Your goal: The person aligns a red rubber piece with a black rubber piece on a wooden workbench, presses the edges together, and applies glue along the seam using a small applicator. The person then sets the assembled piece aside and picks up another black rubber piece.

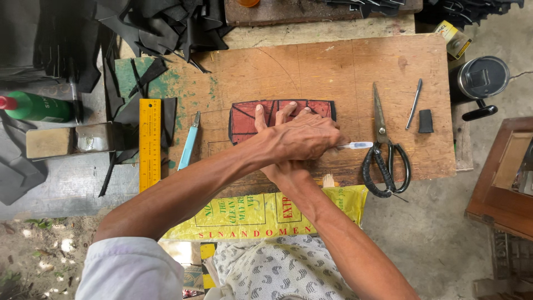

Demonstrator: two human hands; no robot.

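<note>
**Arms crossed over the red piece on the board**

Your arms cross at the wrists over the wooden board. Your left hand lies on top, reaching to the right, its fingers closed around a pen whose clear barrel sticks out toward the scissors. Your right hand passes beneath it, and its fingers are spread flat, pressing down on the red piece; it grasps nothing.

The red piece lies near the middle of the board, marked with dark lines and edged in black, and its lower right part is hidden under your hands.

To the left of it a light blue craft knife lies on the board, and further left a yellow ruler rests over black scraps. Right of the scissors lie a thin metal tool and a small black block. A yellow plastic bag hangs along the board's near edge, in front of your lap.
</note>
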